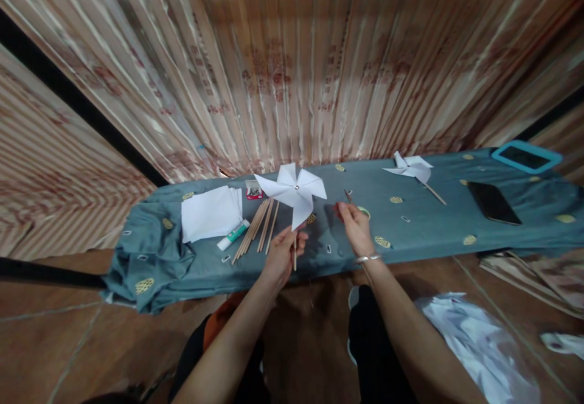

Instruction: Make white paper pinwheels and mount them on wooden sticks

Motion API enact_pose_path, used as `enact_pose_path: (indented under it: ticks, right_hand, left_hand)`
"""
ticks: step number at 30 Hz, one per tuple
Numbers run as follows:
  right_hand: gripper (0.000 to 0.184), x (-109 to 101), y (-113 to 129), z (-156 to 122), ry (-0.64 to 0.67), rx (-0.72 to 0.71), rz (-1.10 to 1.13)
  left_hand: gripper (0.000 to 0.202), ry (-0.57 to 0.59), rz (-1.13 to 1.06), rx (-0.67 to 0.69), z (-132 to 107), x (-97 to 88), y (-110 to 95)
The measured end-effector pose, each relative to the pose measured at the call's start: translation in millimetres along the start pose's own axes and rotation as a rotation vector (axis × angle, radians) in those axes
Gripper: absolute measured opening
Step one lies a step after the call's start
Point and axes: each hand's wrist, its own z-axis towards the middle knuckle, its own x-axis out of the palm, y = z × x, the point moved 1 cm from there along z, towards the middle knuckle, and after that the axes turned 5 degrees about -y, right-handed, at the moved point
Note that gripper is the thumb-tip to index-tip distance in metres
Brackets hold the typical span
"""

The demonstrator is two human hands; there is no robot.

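My left hand (283,250) is closed round the wooden stick of a white paper pinwheel (292,192), holding it upright over the blue-grey cloth (424,227). To its right, my right hand (354,226) rests on the cloth with its fingers curled, beside a small stick or pen (348,196). I cannot make out whether it holds anything. A bracelet sits on that wrist.
Several wooden sticks (260,229), a glue tube (232,235), a stack of white paper (210,212) and a small red box (254,191) lie on the left. A second pinwheel (413,168), a black phone (493,202) and a teal-framed tablet (525,156) lie on the right. A white plastic bag (479,343) is on the floor.
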Motion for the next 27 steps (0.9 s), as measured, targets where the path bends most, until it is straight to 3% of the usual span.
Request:
enact_pose_path:
  ticks: [5,8,11,15,20,27]
  right_hand:
    - [0.037,9,18,-31,0.254,-0.048,-0.055]
    - [0.035,22,26,-48,0.484,-0.057,0.038]
    - [0.031,33,29,-57,0.621,-0.011,0.157]
    - [0.027,42,26,-60,0.636,0.056,0.183]
    - [0.024,43,23,-58,0.636,0.03,0.168]
    - [0.02,37,23,-54,0.585,-0.035,0.042]
  left_hand:
    - [0.035,-0.102,0.038,0.059,22,-1.4,-2]
    - [0.033,-0.09,0.054,0.096,29,-7.4,2]
    - [0.032,-0.056,0.074,0.102,33,-11.5,4]
    - [0.033,-0.066,0.104,0.084,36,-13.4,6]
    - [0.038,-0.078,0.143,0.099,40,-15.5,9]
    - [0.03,-0.041,0.373,0.229,39,-22.0,6]
